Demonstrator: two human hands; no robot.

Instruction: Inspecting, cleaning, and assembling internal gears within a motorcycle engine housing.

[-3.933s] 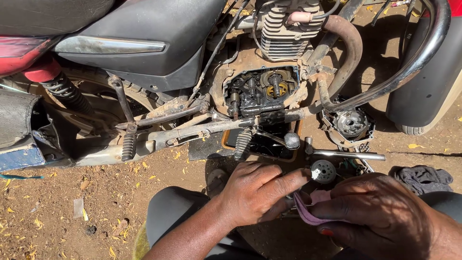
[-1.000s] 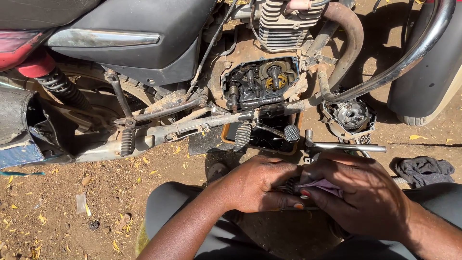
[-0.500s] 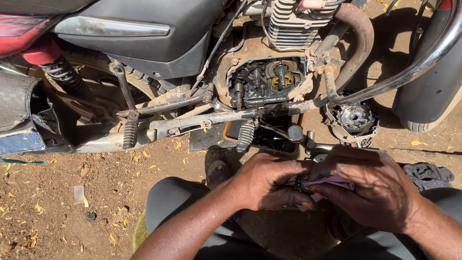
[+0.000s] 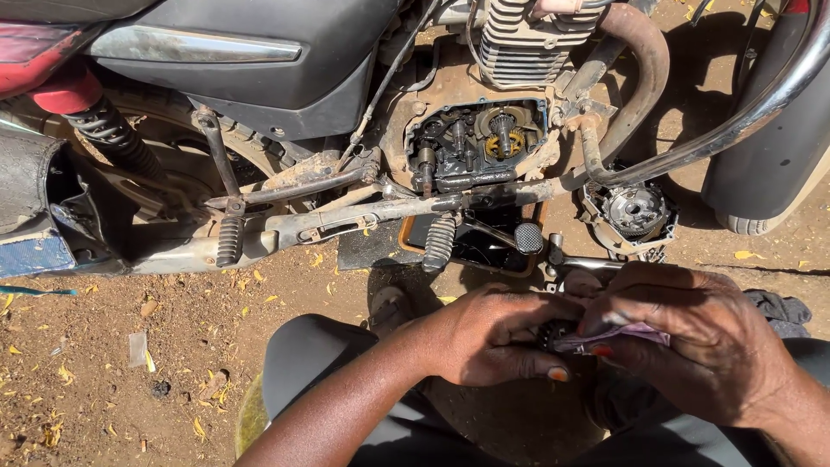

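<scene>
Reddish dirt ground (image 4: 156,380), strewn with small yellow leaves, lies under a motorcycle whose open engine case (image 4: 475,143) shows its gears, with a dark oil pan (image 4: 484,246) on the ground just below that case and a removed round engine part (image 4: 635,212) to the right of it. Below the open engine case, over the person's lap, the left hand (image 4: 493,337) has its fingers curled around a small toothed gear (image 4: 553,333), while the right hand (image 4: 692,333), touching the left, has its fingers closed on a purplish rag (image 4: 618,339) pressed against that gear.
</scene>
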